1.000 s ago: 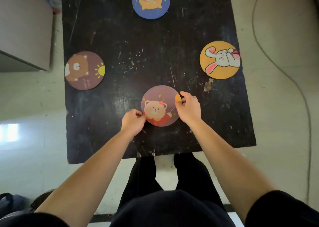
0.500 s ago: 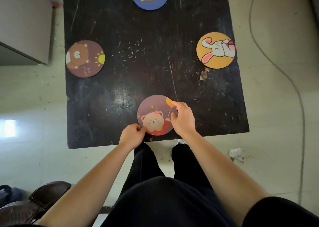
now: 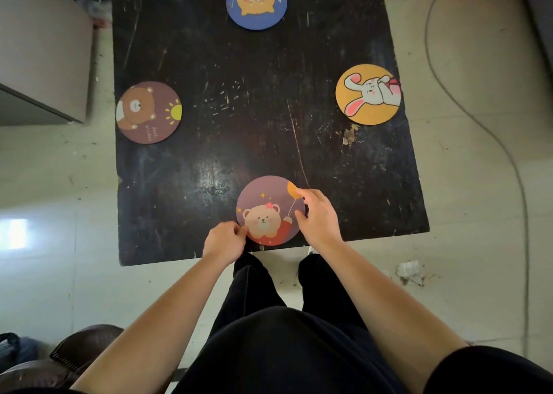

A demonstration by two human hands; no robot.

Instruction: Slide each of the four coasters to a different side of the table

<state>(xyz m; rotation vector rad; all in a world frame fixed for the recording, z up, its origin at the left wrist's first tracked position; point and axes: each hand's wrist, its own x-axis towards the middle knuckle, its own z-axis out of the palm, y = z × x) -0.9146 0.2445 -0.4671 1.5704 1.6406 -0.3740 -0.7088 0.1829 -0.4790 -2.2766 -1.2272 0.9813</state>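
Four round coasters lie on a scratched black table. A mauve coaster with a bear and balloon sits at the near edge, its rim close to the table's border. My left hand pinches its lower left rim, and my right hand holds its right rim with thumb and fingers. A brown bear-and-sun coaster lies at the left edge. At the far edge rests a blue coaster with an orange animal. A yellow rabbit coaster lies at the right edge.
A grey cabinet stands left of the table. A cable curves over the tiled floor on the right, with a crumpled paper scrap near my legs. A brown leather seat is at the lower left.
Both hands have slid the mauve bear coaster from nearer the table's middle toward me, down to the near edge. The other three coasters stayed where they were on the table.
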